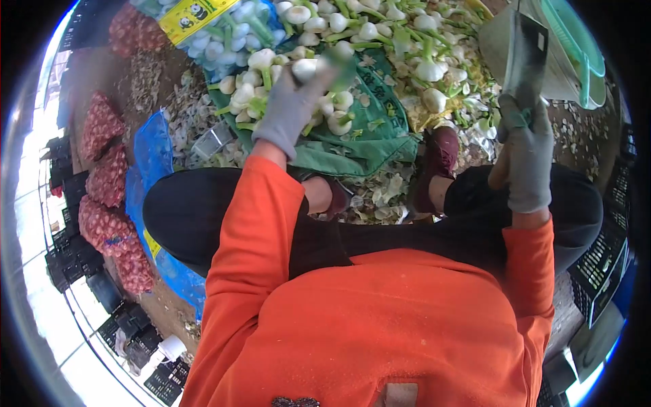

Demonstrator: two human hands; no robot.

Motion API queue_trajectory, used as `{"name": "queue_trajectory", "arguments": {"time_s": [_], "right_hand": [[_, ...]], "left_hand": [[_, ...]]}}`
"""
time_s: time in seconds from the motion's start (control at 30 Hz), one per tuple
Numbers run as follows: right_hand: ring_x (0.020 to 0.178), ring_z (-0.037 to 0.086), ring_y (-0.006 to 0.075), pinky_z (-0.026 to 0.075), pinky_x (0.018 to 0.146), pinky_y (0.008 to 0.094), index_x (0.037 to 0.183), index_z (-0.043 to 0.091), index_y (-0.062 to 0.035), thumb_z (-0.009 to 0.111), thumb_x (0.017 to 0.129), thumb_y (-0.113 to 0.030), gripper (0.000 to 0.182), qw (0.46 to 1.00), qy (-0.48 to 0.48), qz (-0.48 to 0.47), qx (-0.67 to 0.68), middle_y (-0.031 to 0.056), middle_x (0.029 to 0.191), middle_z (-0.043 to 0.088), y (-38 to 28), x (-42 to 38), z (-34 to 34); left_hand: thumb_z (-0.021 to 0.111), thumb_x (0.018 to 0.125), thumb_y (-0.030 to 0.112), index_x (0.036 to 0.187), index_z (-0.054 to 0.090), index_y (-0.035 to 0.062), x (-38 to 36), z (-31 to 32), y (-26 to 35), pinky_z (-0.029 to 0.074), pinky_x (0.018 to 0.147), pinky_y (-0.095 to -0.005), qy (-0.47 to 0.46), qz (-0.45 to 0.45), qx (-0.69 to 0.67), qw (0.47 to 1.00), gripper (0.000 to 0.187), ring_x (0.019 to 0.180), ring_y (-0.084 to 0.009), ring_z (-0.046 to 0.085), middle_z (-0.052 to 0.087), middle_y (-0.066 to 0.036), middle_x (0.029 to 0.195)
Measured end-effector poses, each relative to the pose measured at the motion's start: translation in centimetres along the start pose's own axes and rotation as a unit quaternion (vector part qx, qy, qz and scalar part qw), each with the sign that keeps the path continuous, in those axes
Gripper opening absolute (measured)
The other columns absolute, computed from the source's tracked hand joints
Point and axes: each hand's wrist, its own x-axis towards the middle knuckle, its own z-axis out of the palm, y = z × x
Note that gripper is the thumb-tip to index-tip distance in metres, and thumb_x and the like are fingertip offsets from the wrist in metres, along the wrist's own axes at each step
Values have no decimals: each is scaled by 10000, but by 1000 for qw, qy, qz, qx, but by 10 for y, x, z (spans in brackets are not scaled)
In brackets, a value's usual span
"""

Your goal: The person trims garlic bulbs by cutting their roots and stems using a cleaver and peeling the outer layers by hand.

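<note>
My left hand (291, 105), in a grey glove, is closed around a white bulb (306, 70) whose far end is blurred. Beneath it, white bulbs with short green stems (243, 98) lie on a green sack (376, 146). My right hand (529, 146), also gloved in grey, grips the handle of a wide-bladed knife (527, 61) at the right. The blade points away from me, in front of a pale bucket. More trimmed bulbs (428, 70) are heaped between the two hands, farther off.
A pale bucket (495, 51) and a green basin (576, 41) stand at the upper right. Red net sacks (112, 227) and a blue bag (152, 146) lie left. Black crates (607, 251) are at the right. My shoes (439, 152) rest among peelings.
</note>
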Motion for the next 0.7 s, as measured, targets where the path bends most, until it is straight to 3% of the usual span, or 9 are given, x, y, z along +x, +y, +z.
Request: {"name": "queue_trajectory", "arguments": {"time_s": [0.03, 0.13, 0.23, 0.33, 0.37, 0.43, 0.53, 0.67, 0.7], "right_hand": [[385, 395, 59, 271, 373, 211, 1124, 587, 1, 625, 887, -147, 282, 998, -8, 45, 36, 25, 655, 522, -3, 0, -2], [312, 382, 93, 266, 343, 211, 1150, 571, 12, 612, 885, -198, 341, 995, -24, 78, 62, 28, 643, 516, -24, -12, -1], [289, 388, 107, 260, 319, 212, 1171, 558, 18, 606, 881, -220, 378, 995, -24, 81, 46, 35, 639, 518, -29, -15, -7], [284, 388, 111, 257, 299, 221, 1180, 545, 22, 606, 884, -216, 385, 994, -9, 89, 55, 40, 636, 516, -31, -15, -9], [286, 387, 111, 256, 295, 222, 1182, 541, 23, 605, 885, -214, 385, 994, -11, 99, 52, 41, 638, 515, -31, -12, -7], [292, 384, 109, 255, 287, 223, 1184, 535, 25, 603, 888, -209, 384, 992, -15, 122, 35, 44, 646, 512, -32, -7, -3], [367, 416, 93, 273, 307, 210, 1183, 533, 25, 603, 891, -202, 377, 988, -29, 153, 24, 43, 692, 525, -37, 1, 7], [536, 469, 73, 327, 394, 185, 1170, 540, 22, 613, 886, -187, 360, 991, -12, 131, 26, 36, 781, 552, -26, 11, 22], [612, 482, 70, 357, 466, 182, 1168, 538, 23, 625, 877, -177, 363, 983, -18, 181, 19, 29, 812, 562, -32, 12, 22]], "left_hand": [[737, 777, 444, 1198, 534, -27, 8, -10, -7, 491, 865, -337, 61, -20, 83, 994, 663, 1001, -243, 635, 647, -160, 1099], [694, 776, 457, 1258, 514, -3, 39, -40, -46, 440, 964, -397, 164, -79, 334, 925, 691, 1126, -348, 581, 597, -232, 1209], [709, 751, 422, 1247, 528, 39, 54, -50, -65, 437, 961, -417, 179, -82, 401, 895, 653, 1132, -333, 570, 585, -212, 1222], [712, 739, 382, 1204, 561, 81, 65, -31, -61, 450, 931, -422, 252, 54, 495, 830, 575, 1077, -314, 587, 596, -180, 1173], [700, 748, 308, 1180, 578, 80, 71, -17, -53, 466, 911, -432, 232, 131, 492, 829, 503, 1050, -342, 587, 605, -169, 1111], [676, 764, 294, 1188, 577, 104, 91, 17, -45, 468, 913, -428, 106, 199, 454, 862, 476, 1069, -345, 578, 602, -147, 1150], [664, 793, 318, 1190, 579, 120, 123, 66, -46, 441, 954, -434, -1, 118, 480, 869, 451, 1121, -303, 566, 569, -125, 1222], [656, 809, 368, 1264, 537, 147, 173, 102, -91, 422, 988, -440, -27, 97, 547, 831, 519, 1168, -279, 549, 533, -111, 1294], [653, 814, 378, 1279, 527, 153, 178, 108, -93, 419, 990, -441, -18, 96, 563, 821, 532, 1175, -272, 547, 523, -108, 1309]]}}
